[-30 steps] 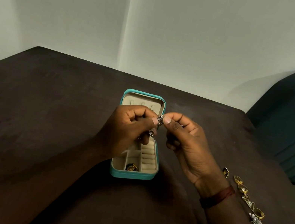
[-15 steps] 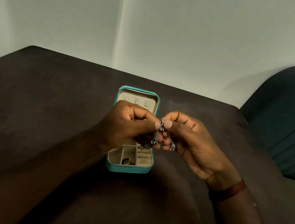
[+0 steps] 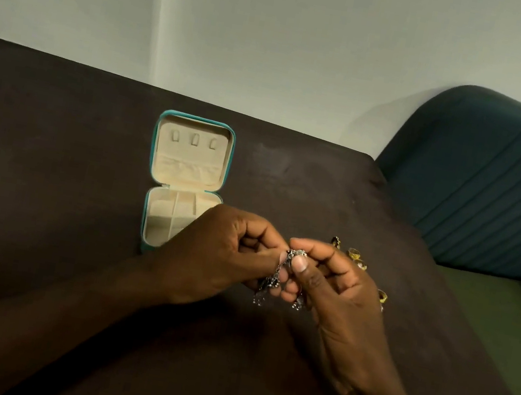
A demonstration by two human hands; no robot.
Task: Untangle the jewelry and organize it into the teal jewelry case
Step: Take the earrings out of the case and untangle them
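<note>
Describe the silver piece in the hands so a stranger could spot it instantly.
On the dark table, look right of the open teal jewelry case, where the left hand and right hand meet. The silver jewelry is pinched between them, dangling small charms; the gold rings nearby lie on the table instead.

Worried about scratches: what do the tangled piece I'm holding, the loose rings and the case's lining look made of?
The tangled piece: likely darkened silver-tone metal, grey with small glints. The loose rings: gold-tone metal, shiny yellow; plating or solid, can't tell. The case lining: soft beige fabric, perhaps velvet, matte with a gathered pocket.
</note>
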